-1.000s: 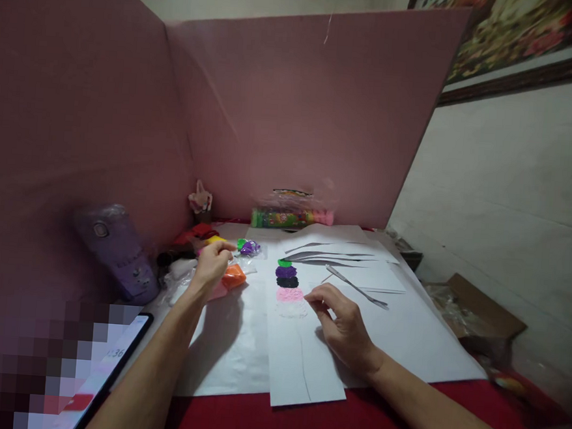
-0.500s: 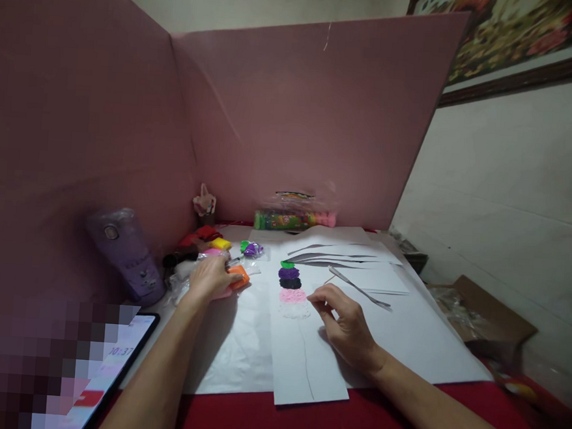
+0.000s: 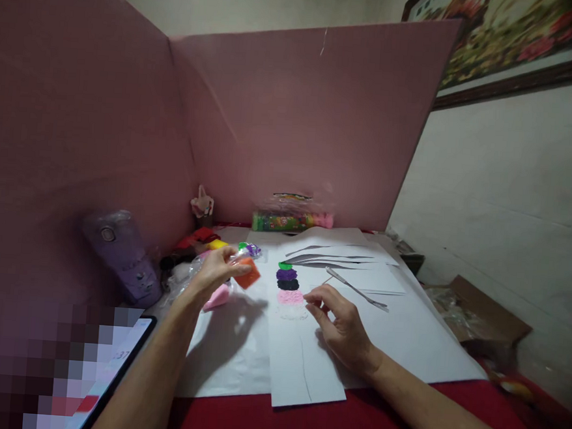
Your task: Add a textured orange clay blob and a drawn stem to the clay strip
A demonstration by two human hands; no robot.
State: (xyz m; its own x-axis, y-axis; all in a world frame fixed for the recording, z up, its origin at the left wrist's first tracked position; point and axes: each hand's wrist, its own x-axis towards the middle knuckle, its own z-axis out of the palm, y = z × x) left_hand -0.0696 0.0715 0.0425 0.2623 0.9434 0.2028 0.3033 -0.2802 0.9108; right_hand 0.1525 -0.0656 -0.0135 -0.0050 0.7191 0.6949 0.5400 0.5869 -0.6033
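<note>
Orange packet [image 3: 248,275] in left hand [image 3: 213,273], apparently "37" on phone [image 3: 113,367]

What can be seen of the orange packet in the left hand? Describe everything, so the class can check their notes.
The orange packet looks like a flat, squarish block of bright orange, clay-like material in clear, shiny plastic. It is tilted, gripped along its left side by the left hand, and appears raised above the white sheet. Whether the wrapper is open cannot be told.
</note>
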